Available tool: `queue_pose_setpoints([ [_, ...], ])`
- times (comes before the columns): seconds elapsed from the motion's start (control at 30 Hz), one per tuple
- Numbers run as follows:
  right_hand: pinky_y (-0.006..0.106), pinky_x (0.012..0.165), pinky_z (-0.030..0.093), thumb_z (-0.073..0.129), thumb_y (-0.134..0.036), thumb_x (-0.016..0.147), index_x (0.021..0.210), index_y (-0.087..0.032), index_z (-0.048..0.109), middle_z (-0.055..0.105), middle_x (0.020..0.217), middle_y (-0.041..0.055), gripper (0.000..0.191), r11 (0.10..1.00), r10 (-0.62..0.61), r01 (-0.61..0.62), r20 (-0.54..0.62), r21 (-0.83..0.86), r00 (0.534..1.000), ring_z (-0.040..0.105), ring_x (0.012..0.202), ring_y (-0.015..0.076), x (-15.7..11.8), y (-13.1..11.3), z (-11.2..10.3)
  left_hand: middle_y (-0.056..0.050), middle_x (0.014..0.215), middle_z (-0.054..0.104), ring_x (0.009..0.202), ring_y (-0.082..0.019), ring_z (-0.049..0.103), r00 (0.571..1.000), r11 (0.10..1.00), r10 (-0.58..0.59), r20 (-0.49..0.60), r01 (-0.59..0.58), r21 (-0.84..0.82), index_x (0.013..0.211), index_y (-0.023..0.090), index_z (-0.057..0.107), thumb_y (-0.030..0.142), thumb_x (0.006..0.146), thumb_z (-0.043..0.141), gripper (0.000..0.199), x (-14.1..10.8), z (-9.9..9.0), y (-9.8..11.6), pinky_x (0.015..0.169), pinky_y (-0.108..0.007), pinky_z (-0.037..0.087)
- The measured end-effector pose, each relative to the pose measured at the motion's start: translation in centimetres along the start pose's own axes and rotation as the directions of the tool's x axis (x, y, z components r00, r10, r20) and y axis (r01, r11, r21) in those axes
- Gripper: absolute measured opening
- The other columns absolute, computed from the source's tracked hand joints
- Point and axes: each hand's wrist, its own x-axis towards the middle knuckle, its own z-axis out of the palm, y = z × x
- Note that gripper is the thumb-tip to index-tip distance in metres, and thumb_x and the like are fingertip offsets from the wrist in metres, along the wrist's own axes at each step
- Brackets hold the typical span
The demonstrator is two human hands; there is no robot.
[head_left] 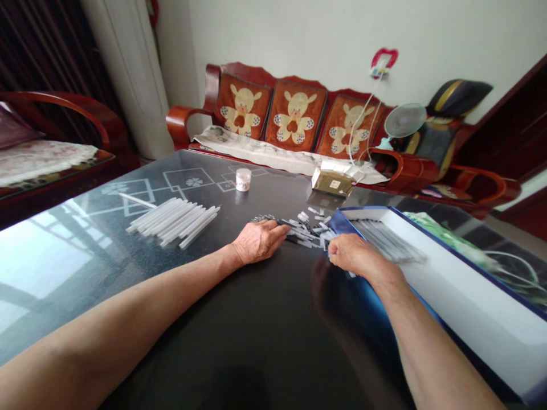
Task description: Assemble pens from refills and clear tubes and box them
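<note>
Room with a red wooden sofa [294, 80] against the far wall, three orange cushions with a cartoon animal print on its back, and a wooden armchair [55, 111] at far left. A white tower air conditioner [132, 74] stands in the corner; small white fan [404, 120] sits at the sofa's right end. Main surface is a dark glass-topped counter [265, 324]. Large open box [465, 285], white inside with blue edges, lies on the counter at right, near side running under the right forearm. Grey-white tubes [387, 242] lie in the box, blurred. Bundle of white plastic tubes [173, 221] lies loose on the counter left of centre, one single tube [137, 200] just beyond it, apart. Gold-brown packet [332, 182] sits at the far edge; small jar with white lid [243, 179] stands near the far edge too. Pile of small white and dark pieces [307, 233] lies between the hands, right by the box corner. Left hand [256, 242] is open, palm down, fingertips touching the pile's left side. Right hand [354, 254] is half curled over the box's near corner, beside the pile; cannot tell if it grips a piece.
</note>
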Motion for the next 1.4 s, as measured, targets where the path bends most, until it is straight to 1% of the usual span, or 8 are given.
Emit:
queue_pose_setpoints([
  [0.13, 0.023, 0.061, 0.043, 0.058, -0.019, 0.072, 0.073, -0.02, 0.068, 0.07, 0.071, 0.0028, 0.011, 0.929, -0.141, 0.213, -0.243, 0.303, 0.96, 0.064, 0.067, 0.016, 0.5, -0.8, 0.3, -0.006, 0.087, 0.066, 0.08, -0.017, 0.065, 1.0, 1.0, -0.006, -0.009, 0.006, -0.02, 0.11, 0.018, 0.061, 0.036, 0.1, 0.032, 0.036, 0.1, -0.2, 0.2, 0.064, -0.025, 0.048],
  [0.23, 0.025, 0.064, 0.048, 0.061, -0.032, 0.076, 0.093, -0.019, 0.065, 0.069, 0.079, 0.0024, 0.022, 0.618, -0.034, 0.357, -0.43, 0.7, 0.902, 0.064, 0.069, 0.0149, 1.7, -2.4, 1.9, -0.006, 0.085, 0.066, 0.079, -0.017, 0.065, 0.998, 0.999, -0.025, -0.05, 0.022, -0.049, 0.104, 0.016, 0.061, 0.035, 0.1, 0.033, 0.034, 0.1, -0.2, 0.3, 0.065, -0.025, 0.049],
  [0.3, 0.025, 0.062, 0.05, 0.066, -0.037, 0.073, 0.1, -0.019, 0.062, 0.068, 0.08, 0.0018, 0.033, 0.333, 0.109, 0.358, -0.413, 0.872, 0.904, 0.064, 0.069, 0.0144, 2.4, -3.9, 3.2, -0.007, 0.085, 0.067, 0.08, -0.017, 0.066, 0.995, 0.997, -0.04, -0.087, 0.033, -0.071, 0.101, 0.015, 0.06, 0.035, 0.099, 0.033, 0.033, 0.1, -0.1, 0.2, 0.066, -0.026, 0.049],
  [0.4, 0.025, 0.063, 0.052, 0.075, -0.038, 0.066, 0.095, -0.019, 0.061, 0.067, 0.079, 0.0001, 0.038, -0.064, 0.25, 0.297, -0.273, 0.953, 0.929, 0.065, 0.07, 0.0127, 2.6, -5.7, 4.6, -0.007, 0.084, 0.067, 0.079, -0.017, 0.066, 0.993, 0.995, -0.042, -0.11, 0.032, -0.092, 0.098, 0.015, 0.059, 0.034, 0.099, 0.033, 0.033, 0.1, 0.0, 0.2, 0.067, -0.026, 0.049],
  [0.47, 0.024, 0.065, 0.052, 0.079, -0.035, 0.062, 0.091, -0.019, 0.061, 0.068, 0.079, -0.0007, 0.038, -0.247, 0.258, 0.26, -0.195, 0.934, 0.946, 0.065, 0.071, 0.0116, 2.3, -6.4, 5.2, -0.007, 0.083, 0.067, 0.078, -0.017, 0.066, 0.994, 0.995, -0.041, -0.103, 0.031, -0.094, 0.098, 0.015, 0.059, 0.034, 0.099, 0.034, 0.032, 0.1, -0.1, 0.2, 0.067, -0.026, 0.048],
  [0.53, 0.022, 0.065, 0.052, 0.082, -0.031, 0.06, 0.09, -0.018, 0.061, 0.069, 0.079, -0.0012, 0.038, -0.346, 0.237, 0.232, -0.154, 0.909, 0.959, 0.065, 0.072, 0.0109, 2.0, -6.8, 5.5, -0.006, 0.082, 0.067, 0.077, -0.017, 0.065, 0.995, 0.995, -0.049, -0.084, 0.041, -0.089, 0.097, 0.015, 0.059, 0.034, 0.099, 0.034, 0.031, 0.1, -0.1, 0.3, 0.065, -0.026, 0.048],
  [1.07, 0.021, 0.064, 0.052, 0.084, -0.031, 0.055, 0.086, -0.018, 0.062, 0.069, 0.079, -0.0022, 0.04, -0.413, 0.182, 0.222, -0.159, 0.883, 0.97, 0.064, 0.071, 0.0103, 2.0, -7.2, 6.1, -0.006, 0.081, 0.065, 0.073, -0.017, 0.063, 0.997, 0.993, -0.073, -0.017, 0.071, -0.094, 0.094, 0.016, 0.06, 0.035, 0.099, 0.033, 0.033, 0.1, 0.1, 0.2, 0.058, -0.025, 0.043],
  [1.4, 0.022, 0.066, 0.051, 0.077, -0.035, 0.066, 0.089, -0.019, 0.063, 0.069, 0.084, -0.0017, 0.032, -0.203, 0.138, 0.267, -0.243, 0.942, 0.96, 0.065, 0.075, 0.0113, 2.2, -7.6, 6.9, -0.008, 0.085, 0.062, 0.071, -0.016, 0.061, 0.997, 0.989, -0.069, 0.017, 0.07, -0.133, 0.092, 0.014, 0.063, 0.032, 0.097, 0.035, 0.034, 0.0, 0.4, -0.1, 0.063, -0.026, 0.048],
])
